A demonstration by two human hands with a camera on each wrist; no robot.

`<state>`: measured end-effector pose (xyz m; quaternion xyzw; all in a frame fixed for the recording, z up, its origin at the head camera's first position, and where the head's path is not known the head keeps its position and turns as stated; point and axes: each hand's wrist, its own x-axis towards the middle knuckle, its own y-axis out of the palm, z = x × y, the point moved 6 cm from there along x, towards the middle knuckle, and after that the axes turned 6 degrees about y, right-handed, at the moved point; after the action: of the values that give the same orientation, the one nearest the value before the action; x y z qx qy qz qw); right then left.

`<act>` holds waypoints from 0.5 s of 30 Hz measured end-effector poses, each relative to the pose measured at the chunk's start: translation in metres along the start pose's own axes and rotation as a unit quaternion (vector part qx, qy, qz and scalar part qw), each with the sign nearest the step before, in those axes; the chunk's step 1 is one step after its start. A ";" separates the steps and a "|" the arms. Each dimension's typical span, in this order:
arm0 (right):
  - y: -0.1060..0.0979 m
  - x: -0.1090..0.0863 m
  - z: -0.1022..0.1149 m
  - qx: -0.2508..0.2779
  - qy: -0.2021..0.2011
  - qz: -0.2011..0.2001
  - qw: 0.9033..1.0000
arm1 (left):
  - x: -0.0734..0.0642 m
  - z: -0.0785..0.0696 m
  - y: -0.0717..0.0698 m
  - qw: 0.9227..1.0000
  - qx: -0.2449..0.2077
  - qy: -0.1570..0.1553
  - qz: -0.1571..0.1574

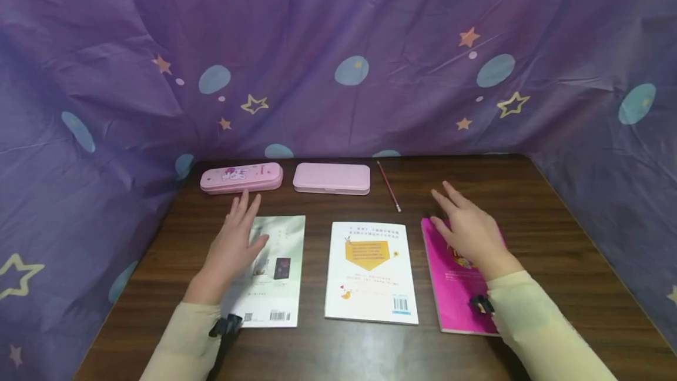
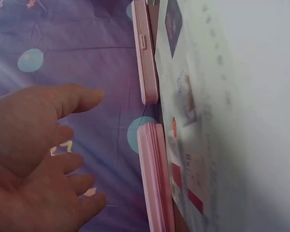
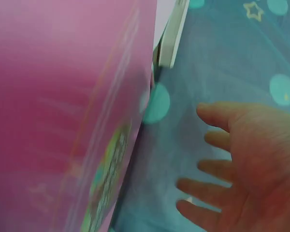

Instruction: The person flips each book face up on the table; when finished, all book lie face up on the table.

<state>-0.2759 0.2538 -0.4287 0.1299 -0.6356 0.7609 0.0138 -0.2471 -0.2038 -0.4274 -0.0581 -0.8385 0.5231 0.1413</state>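
My left hand (image 1: pixel 231 251) hovers over the left part of a pale green book (image 1: pixel 280 304), fingers extended and palm bare. In the left wrist view the thumb and fingers of that left hand (image 2: pixel 43 154) are spread apart and hold nothing. On the other side my right hand (image 1: pixel 472 234) hangs above a bright pink book (image 1: pixel 449 298), covering part of its cover. Its fingers reach past the book's far edge; the right wrist view shows this right hand (image 3: pixel 251 169) bare too. A white book (image 1: pixel 365 293) with a yellow label lies between the hands.
Behind the books, a pink pencil case with a cartoon picture (image 1: pixel 248 178) and a plain pink case (image 1: pixel 331 178) stand side by side. A red pencil (image 1: pixel 388 186) lies right of them. A purple patterned curtain (image 1: pixel 317 28) encloses the dark wooden table (image 1: pixel 312 357).
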 end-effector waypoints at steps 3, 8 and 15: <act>0.003 0.004 0.019 0.021 -0.024 -0.008 0.999 | -0.007 0.004 0.002 0.999 -0.029 -0.015 0.005; 0.012 0.013 0.055 0.065 -0.048 0.017 0.997 | -0.023 0.011 0.005 0.997 -0.062 -0.044 0.017; 0.024 0.028 0.107 0.137 -0.069 0.074 0.985 | -0.043 0.014 0.004 0.996 -0.058 -0.059 0.020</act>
<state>-0.2883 0.1418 -0.4285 0.1350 -0.5328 0.8289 -0.1043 -0.2107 -0.2245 -0.4438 -0.0521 -0.8730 0.4788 0.0770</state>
